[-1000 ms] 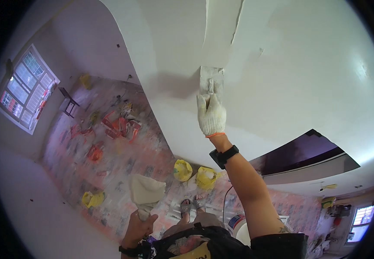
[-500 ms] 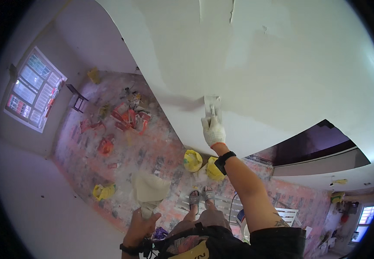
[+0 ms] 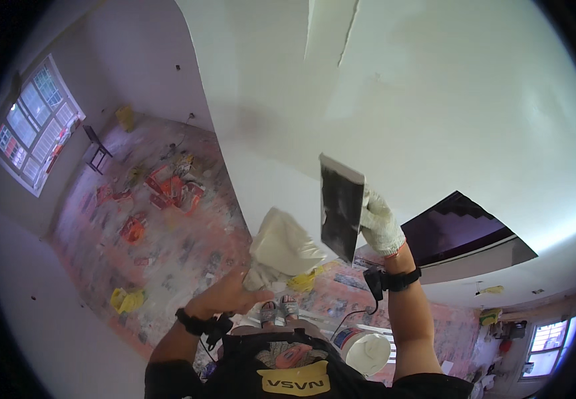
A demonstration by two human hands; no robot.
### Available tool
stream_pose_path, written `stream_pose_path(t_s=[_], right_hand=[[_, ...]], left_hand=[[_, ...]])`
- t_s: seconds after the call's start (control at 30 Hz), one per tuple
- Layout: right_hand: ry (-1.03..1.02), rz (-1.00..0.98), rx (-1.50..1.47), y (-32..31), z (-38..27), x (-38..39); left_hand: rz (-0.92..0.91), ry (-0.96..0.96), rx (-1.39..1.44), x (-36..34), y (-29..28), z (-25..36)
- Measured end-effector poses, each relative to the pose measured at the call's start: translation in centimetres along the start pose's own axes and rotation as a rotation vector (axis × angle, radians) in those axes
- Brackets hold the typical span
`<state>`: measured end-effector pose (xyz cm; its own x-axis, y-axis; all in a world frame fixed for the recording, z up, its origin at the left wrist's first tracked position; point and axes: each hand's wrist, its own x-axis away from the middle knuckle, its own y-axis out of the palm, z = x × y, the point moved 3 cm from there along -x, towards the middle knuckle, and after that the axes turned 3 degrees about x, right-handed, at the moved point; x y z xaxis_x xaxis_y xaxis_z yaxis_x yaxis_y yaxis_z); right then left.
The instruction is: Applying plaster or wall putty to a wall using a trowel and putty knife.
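My right hand (image 3: 381,223), in a white knitted glove, grips a steel finishing trowel (image 3: 341,206), its dark flat face now tilted away from the white plastered surface (image 3: 421,93). My left hand (image 3: 233,292), bare, is closed on the handle of a wide putty knife (image 3: 261,274) heaped with white plaster (image 3: 285,243). The plaster sits just left of and below the trowel, and the two appear apart. Two thin cracks or ridges run down the upper part of the plastered surface. Both wrists carry black straps.
Below are a dusty pink floor (image 3: 168,266), a white bucket (image 3: 366,349) on slatted white boards, yellow bags (image 3: 127,300), red scraps (image 3: 175,189) and a chair (image 3: 98,149). A dark opening (image 3: 454,229) is cut in the white surface. Windows (image 3: 35,126) stand at both sides.
My right hand has lifted the trowel off the surface, turned it and moved it down and right. My left hand has raised the plaster-laden knife up and right, toward the trowel.
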<state>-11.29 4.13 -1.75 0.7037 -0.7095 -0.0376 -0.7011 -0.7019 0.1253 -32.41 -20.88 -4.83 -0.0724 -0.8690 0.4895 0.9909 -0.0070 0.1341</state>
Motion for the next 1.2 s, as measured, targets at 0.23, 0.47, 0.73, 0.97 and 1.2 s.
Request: stream_pose_path(t_s=[0.23, 0.47, 0.73, 0.97, 1.2], right_hand=[[0.22, -0.113, 0.423, -0.6, -0.5, 3.8], [0.295, 0.17, -0.817, 2.1, 8.3, 4.3], [0.228, -0.247, -1.249, 9.4, 6.0, 5.2], [0.207, -0.075, -1.078, 9.3, 1.0, 4.9], [0.152, -0.123, -0.989, 8.2, 1.1, 4.4]], left_hand=[[-0.075, 0.312, -0.205, -2.0, -0.3, 4.7], [0.406, 0.899, -0.828, -3.0, 1.0, 9.9], [0.545, 1.003, -1.222, -6.4, -1.8, 10.5], [0.564, 0.854, -1.321, -5.1, -6.5, 9.9], [0.648, 1.008, -0.989, -2.4, -5.6, 8.2]])
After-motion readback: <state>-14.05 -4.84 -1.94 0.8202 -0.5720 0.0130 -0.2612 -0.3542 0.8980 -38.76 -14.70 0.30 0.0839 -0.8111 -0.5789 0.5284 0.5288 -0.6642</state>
